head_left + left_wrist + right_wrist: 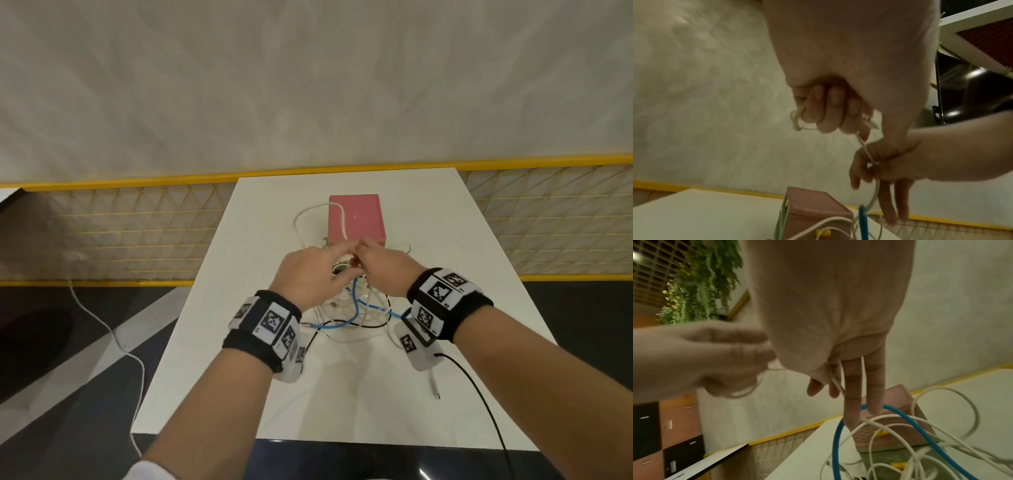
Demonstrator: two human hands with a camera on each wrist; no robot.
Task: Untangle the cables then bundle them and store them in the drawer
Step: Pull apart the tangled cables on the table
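A tangle of white, blue and black cables lies on the white table in front of a pink drawer box. My left hand is curled round a small coil of white cable. A strand of that cable runs from it to my right hand, which pinches it between thumb and forefinger. The right hand's other fingers point straight down over the blue cable. Both hands hover close together above the tangle, just before the box. One white loop lies over the box top.
A yellow mesh fence runs behind the table. A white cord trails across the dark floor on the left. A white plug end lies near my right wrist, and a black lead runs off the table's near edge.
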